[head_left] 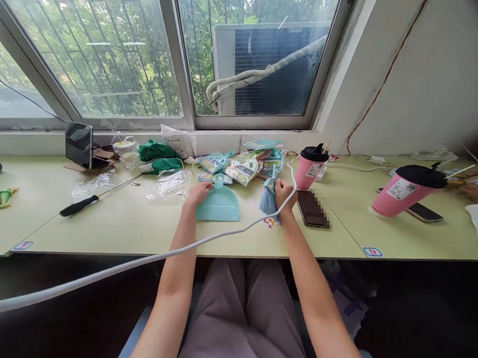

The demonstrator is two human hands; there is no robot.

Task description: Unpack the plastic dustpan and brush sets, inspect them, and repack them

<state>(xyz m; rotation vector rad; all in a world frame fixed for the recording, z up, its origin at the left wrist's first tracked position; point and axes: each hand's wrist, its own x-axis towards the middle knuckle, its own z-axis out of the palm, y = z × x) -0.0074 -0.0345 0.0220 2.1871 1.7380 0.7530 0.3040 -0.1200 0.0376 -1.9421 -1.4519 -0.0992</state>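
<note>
A small teal dustpan (219, 203) lies flat on the pale green desk (118, 226). My left hand (198, 193) rests at its upper left corner, fingers curled on the rim. My right hand (284, 192) is closed around a little blue brush (268, 199), its bristles hanging down just right of the dustpan. A pile of packaged brush-and-pan sets (242, 165) lies behind both hands. A white cable (155, 258) runs across my left forearm and past my right hand.
A dark phone (311, 208) lies right of my right hand. Two pink cups with black lids (313, 167) (408, 190) stand further right, another phone under the second. A screwdriver (85, 202), plastic bags and a small screen (79, 145) sit left. Another person's hand (477, 192) shows at far right.
</note>
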